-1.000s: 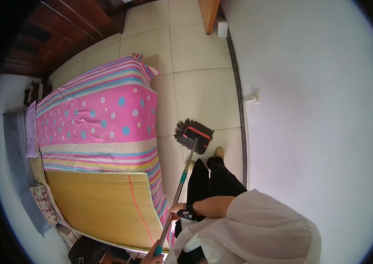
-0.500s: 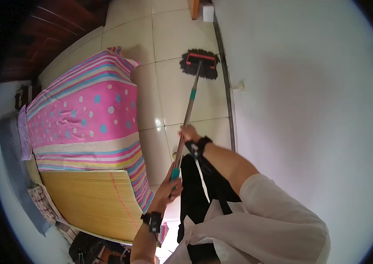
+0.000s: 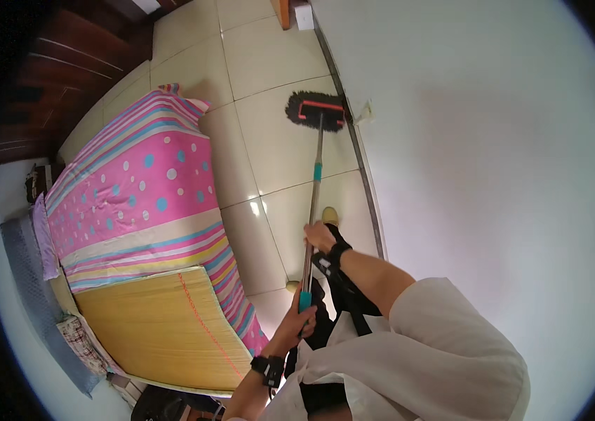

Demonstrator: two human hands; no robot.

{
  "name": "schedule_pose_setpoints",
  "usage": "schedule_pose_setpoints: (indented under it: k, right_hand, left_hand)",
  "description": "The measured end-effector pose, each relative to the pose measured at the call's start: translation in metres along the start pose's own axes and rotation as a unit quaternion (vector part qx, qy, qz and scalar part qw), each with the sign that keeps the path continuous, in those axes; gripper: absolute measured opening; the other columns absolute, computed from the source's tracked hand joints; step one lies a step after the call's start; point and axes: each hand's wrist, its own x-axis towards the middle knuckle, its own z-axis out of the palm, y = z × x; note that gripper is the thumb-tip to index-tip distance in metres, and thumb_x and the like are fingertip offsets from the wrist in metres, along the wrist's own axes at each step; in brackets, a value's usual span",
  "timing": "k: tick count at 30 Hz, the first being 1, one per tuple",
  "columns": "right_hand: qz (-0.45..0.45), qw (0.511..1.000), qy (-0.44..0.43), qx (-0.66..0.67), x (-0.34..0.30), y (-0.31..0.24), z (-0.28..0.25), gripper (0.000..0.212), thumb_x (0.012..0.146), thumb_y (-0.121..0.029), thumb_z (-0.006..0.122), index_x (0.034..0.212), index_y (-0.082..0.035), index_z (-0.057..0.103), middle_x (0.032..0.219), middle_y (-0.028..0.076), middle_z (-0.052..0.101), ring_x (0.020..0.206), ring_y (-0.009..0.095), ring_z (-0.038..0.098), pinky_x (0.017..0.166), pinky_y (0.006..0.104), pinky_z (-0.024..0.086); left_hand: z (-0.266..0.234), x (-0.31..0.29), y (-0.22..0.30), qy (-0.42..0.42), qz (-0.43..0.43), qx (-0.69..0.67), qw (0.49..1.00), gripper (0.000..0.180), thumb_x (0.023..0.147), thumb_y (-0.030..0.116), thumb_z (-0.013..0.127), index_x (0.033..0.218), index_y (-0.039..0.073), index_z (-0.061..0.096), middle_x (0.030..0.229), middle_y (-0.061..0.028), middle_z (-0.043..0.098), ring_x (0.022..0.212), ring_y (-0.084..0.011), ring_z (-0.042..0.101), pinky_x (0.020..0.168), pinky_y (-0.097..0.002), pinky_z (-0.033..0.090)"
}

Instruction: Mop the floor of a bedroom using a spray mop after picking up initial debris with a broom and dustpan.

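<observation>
A mop (image 3: 316, 151) with a long metal pole reaches away from me across the tiled floor. Its dark shaggy head (image 3: 303, 105), with a red frame on top, lies on the tiles close against the foot of the wall. My right hand (image 3: 321, 237) is closed round the middle of the pole. Lower down, beside the teal grip near the pole's end, my left hand (image 3: 296, 321) is wrapped round it. Each wrist wears a black band with a small box.
To the left stands a bed with a pink striped and dotted sheet (image 3: 136, 179) and a straw mat (image 3: 157, 319). A white wall (image 3: 466, 175) with a small socket (image 3: 366, 112) rises on the right. A white box (image 3: 304, 16) and an orange-brown wooden leg (image 3: 282, 12) are at the far end.
Both hands have come nearer to me with the pole, and the mop head has been drawn slightly back along the wall. A shoe now shows beside the pole. The view has turned a little.
</observation>
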Motion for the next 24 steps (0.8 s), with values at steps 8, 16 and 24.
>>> schedule_pose_setpoints:
  k: [8, 16, 24]
  right_hand:
    - [0.006, 0.982, -0.030, -0.188, -0.135, -0.001, 0.183, 0.029, 0.080, -0.020, 0.050, 0.083, 0.009, 0.053, 0.066, 0.019, 0.060, 0.070, 0.032, 0.062, 0.062, 0.0428, 0.048]
    - [0.316, 0.831, -0.070, 0.452, -0.197, -0.010, 0.282, 0.026, 0.083, -0.017, 0.045, 0.086, 0.008, 0.049, 0.074, 0.014, 0.060, 0.067, 0.026, 0.061, 0.056, 0.0349, 0.052]
    - [0.191, 0.914, -0.063, 0.353, -0.197, -0.022, 0.215, 0.029, 0.080, -0.023, 0.049, 0.074, 0.002, 0.063, 0.068, 0.011, 0.064, 0.063, 0.018, 0.063, 0.056, 0.0275, 0.049]
  left_hand:
    - [-0.120, -0.099, -0.143, 0.041, 0.007, 0.165, 0.985, 0.076, 0.081, 0.005, 0.052, 0.137, 0.027, 0.005, 0.058, 0.0007, 0.040, 0.040, -0.0061, 0.033, 0.035, -0.0207, 0.027]
    - [-0.177, -0.185, -0.231, 0.065, 0.051, 0.201, 0.976, 0.072, 0.078, 0.003, 0.053, 0.137, 0.025, 0.017, 0.056, 0.0023, 0.040, 0.038, -0.0053, 0.033, 0.033, -0.0200, 0.027]
    - [-0.143, -0.198, -0.204, -0.012, -0.002, -0.059, 0.998, 0.071, 0.078, 0.003, 0.047, 0.137, 0.025, 0.015, 0.061, 0.0040, 0.043, 0.040, -0.0016, 0.032, 0.032, -0.0146, 0.023]
